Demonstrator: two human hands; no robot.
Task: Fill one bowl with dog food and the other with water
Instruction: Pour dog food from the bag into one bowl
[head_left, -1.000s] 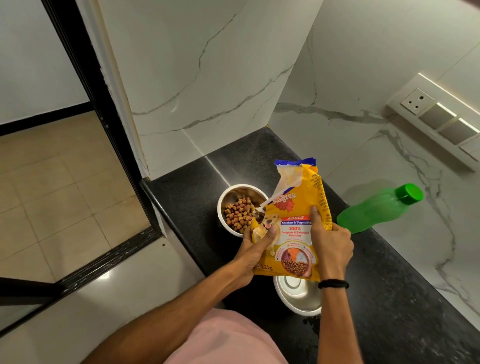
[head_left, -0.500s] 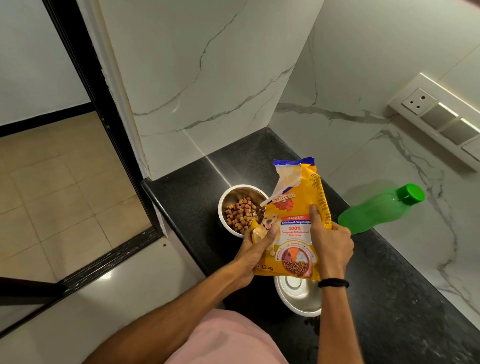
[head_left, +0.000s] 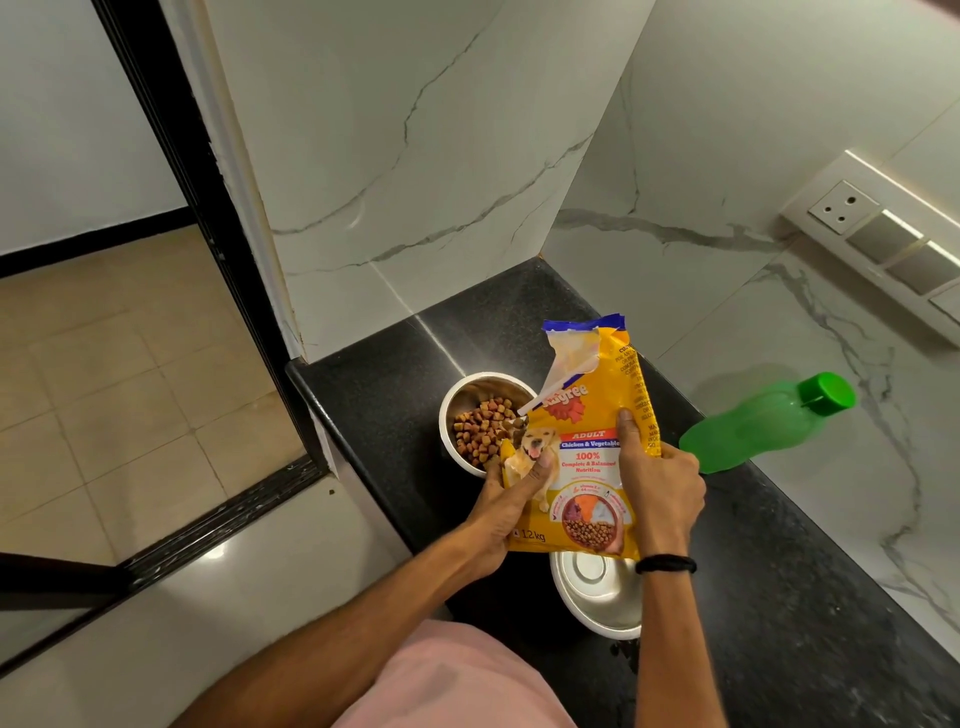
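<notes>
A yellow dog food bag (head_left: 592, 415) with a torn top is held upright over the black counter, between two steel bowls. My left hand (head_left: 506, 506) grips its lower left edge and my right hand (head_left: 657, 488) grips its right side. The far bowl (head_left: 470, 387), just left of the bag, holds a heap of brown kibble (head_left: 480, 428). The near bowl (head_left: 597, 603) sits under the bag's bottom and looks empty; the bag and my right wrist hide part of it. A green water bottle (head_left: 763, 426) with its cap on stands to the right of my right hand.
The black granite counter (head_left: 779, 597) is narrow, with marble walls behind and to the right. Its left edge drops to a tiled floor (head_left: 130, 389). A switch and socket panel (head_left: 893, 244) is on the right wall.
Almost nothing has moved; the bag stays in both hands beside the kibble bowl, only drifting very slightly.
</notes>
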